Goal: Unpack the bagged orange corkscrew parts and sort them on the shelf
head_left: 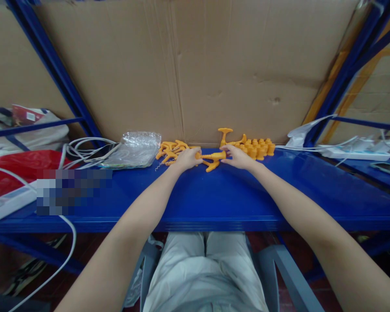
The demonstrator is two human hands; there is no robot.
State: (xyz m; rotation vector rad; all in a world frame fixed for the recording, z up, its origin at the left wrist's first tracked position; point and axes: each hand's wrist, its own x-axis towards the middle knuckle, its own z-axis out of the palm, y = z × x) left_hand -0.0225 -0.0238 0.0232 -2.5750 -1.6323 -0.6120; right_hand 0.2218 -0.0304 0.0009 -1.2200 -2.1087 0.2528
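Observation:
Between my two hands lies a yellow plastic corkscrew (214, 155) with a ribbed stem, held level just above the blue table. My left hand (187, 159) is closed round its left end, which the fingers partly hide. At the wider right end, the fingers of my right hand (238, 157) are closed on the yellow body. Below it a yellow T-shaped handle (212, 166) rests on the table. Left of my left hand is a pile of yellow corkscrew handles (169, 150) with metal spirals. Several yellow bell-shaped bodies (260, 150) stand in rows beyond my right hand.
A T-shaped yellow piece (225, 135) stands upright near the cardboard wall (214, 65). Clear plastic packaging (138, 149) lies on the blue table (211, 195). White cables (91, 145) and a red bag (26, 173) are at left, a power strip (357, 151) at right.

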